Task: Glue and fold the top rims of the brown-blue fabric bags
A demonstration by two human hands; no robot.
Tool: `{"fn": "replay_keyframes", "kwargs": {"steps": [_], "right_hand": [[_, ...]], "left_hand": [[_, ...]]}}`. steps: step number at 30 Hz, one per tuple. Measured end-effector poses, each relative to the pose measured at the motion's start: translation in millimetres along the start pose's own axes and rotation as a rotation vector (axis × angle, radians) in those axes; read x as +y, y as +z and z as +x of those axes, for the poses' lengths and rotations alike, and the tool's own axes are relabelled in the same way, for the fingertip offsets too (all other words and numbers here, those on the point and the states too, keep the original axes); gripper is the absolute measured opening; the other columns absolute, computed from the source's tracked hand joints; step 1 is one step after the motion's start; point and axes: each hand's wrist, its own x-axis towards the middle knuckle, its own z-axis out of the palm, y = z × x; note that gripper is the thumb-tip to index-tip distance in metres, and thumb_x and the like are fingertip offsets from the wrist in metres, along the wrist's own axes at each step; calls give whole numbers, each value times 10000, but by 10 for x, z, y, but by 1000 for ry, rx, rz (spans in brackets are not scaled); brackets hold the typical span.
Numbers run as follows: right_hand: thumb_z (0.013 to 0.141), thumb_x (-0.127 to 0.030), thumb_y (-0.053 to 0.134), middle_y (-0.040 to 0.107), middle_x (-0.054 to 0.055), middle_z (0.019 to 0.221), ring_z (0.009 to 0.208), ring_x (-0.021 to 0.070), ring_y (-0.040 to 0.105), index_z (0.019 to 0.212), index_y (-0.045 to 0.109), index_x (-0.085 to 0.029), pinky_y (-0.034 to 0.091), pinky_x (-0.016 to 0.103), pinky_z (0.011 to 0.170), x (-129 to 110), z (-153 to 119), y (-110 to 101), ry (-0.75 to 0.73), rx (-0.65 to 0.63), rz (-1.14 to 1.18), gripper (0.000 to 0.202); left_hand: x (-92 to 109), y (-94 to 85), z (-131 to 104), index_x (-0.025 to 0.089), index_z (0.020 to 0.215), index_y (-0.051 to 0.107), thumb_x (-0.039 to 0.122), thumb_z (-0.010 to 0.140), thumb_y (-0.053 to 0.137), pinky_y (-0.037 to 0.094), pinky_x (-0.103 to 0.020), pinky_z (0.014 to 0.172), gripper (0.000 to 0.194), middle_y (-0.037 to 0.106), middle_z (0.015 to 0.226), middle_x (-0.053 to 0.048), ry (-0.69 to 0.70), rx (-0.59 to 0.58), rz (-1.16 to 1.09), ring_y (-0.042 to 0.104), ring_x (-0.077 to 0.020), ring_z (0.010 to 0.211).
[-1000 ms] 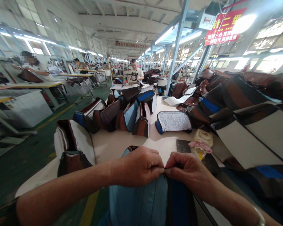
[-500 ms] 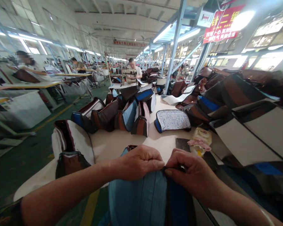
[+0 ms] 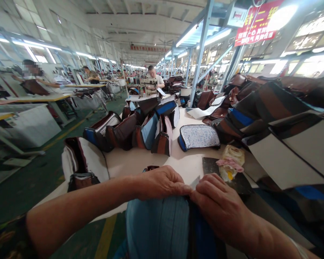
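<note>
A light-blue bag piece (image 3: 159, 226) with a dark edge and a darker blue side panel (image 3: 203, 230) stands close in front of me. My left hand (image 3: 162, 183) pinches its top edge, thumb pressed against curled fingers. Right beside it, my right hand (image 3: 218, 205) grips the same edge with bent fingers, and the two thumbs almost meet. The exact bit of seam between the fingertips is hidden by the hands. Behind my left hand a small maroon part (image 3: 152, 168) of the bag shows.
Several part-sewn bags (image 3: 124, 131) stand on the pale table (image 3: 124, 162), with a white one (image 3: 83, 162) at left. A patterned panel (image 3: 199, 136) lies ahead. A plastic bottle with pink cloth (image 3: 230, 163) rests at right, beside piled bag pieces (image 3: 275, 147). People sit at machines further off.
My right hand has turned and closed over the edge, its knuckles now upward and its fingertips nearer my left thumb. The left hand keeps its pinch. The view has shifted slightly.
</note>
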Motion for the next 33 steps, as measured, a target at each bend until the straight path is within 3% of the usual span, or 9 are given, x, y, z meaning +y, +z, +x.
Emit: {"fn": "replay_keyframes", "kwargs": {"steps": [4,7,11,13,16,20,24,28,33], "right_hand": [[952,-88,477,640,87,849,775,216,525,1097,642,-98,448,433,837,-95,-85,-4,-44,-37,-87,220],[908,-45,489,674,73,864,768,206,572,1129,625,-120,434,440,938,-170,-149,-57,-24,45,-67,270],[934,-127,484,682,53,992,920,206,627,1155,562,-227,476,346,885,-108,-181,-190,357,149,295,254],[966,-266,509,655,65,1127,1061,225,603,1217,556,-251,474,333,895,-4,-131,-261,525,83,563,256],[911,-525,567,636,76,1119,1049,256,584,1126,629,-213,458,364,916,163,18,-350,504,-171,972,384],[791,-590,708,591,38,901,869,217,544,860,618,-196,433,340,824,267,216,-468,375,-235,967,410],[818,-532,727,572,26,837,795,192,494,811,576,-202,399,321,749,209,323,-473,404,-242,846,363],[817,-548,726,554,17,810,761,165,466,782,558,-183,375,303,695,112,334,-240,502,-279,1070,404],[854,-493,711,497,2,783,697,124,422,834,572,-164,335,257,599,107,256,5,606,-314,1298,358]], "left_hand": [[-6,1,5,148,674,569,625,865,631,228,-255,508,517,337,608,53,22,-45,21,288,-102,582],[-16,7,-8,130,766,656,594,855,658,295,-243,554,473,414,635,43,21,-71,30,356,-111,620],[46,36,-48,134,821,677,504,858,658,313,-235,557,373,454,634,48,40,-83,50,393,-107,607],[146,70,-78,147,801,662,406,860,643,328,-235,564,266,480,645,45,106,-56,99,427,-110,612],[363,110,-164,160,711,594,222,844,581,374,-247,632,147,512,690,27,308,-4,219,487,-120,670],[561,26,-346,170,656,516,113,805,529,378,-260,655,160,488,690,22,480,56,360,475,-119,669],[458,-162,-464,167,668,532,90,777,532,427,-254,701,133,576,791,-5,470,125,370,534,-130,728],[226,-225,-470,150,741,618,66,712,560,484,-264,814,106,678,937,-44,342,70,361,618,-162,848],[110,-156,-475,183,1094,684,56,678,520,484,-238,765,465,692,964,2,124,26,190,621,-155,857]]}}
